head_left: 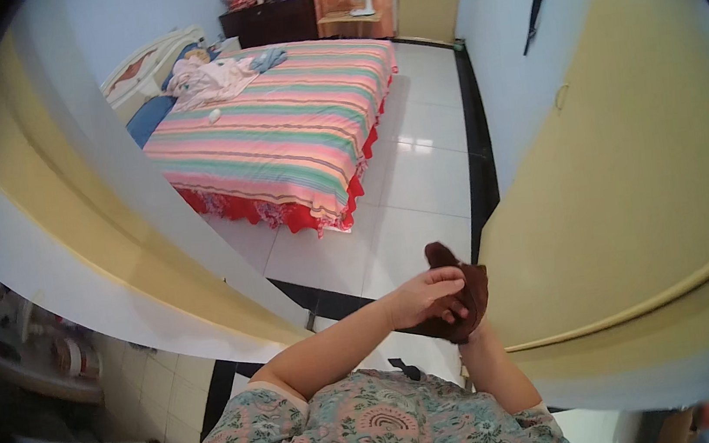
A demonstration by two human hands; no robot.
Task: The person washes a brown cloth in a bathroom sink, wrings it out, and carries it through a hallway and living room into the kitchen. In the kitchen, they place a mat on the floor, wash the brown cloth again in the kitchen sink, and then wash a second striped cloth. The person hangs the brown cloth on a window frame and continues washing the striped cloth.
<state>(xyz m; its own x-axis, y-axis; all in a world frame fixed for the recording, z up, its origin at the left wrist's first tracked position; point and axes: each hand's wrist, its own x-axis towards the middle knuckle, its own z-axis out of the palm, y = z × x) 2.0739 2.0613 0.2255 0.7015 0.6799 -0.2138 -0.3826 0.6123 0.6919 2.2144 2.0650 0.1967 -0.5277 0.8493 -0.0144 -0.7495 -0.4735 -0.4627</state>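
Apparently half-closed, left hand (426, 297) pinches brown cloth (477, 282) this side of the bed (274, 126), likely steadying it over right hand (474, 330), whose closure can't be told.

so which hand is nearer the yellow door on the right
Right: the right hand, mostly hidden by brown cloth, is just left of the yellow door; the left hand is farther left.

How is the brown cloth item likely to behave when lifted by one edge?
The brown cloth item would probably flop, since it looks soft and folded. It is likely light, appearing thin. Rolling seems unlikely, as its outline is irregular.
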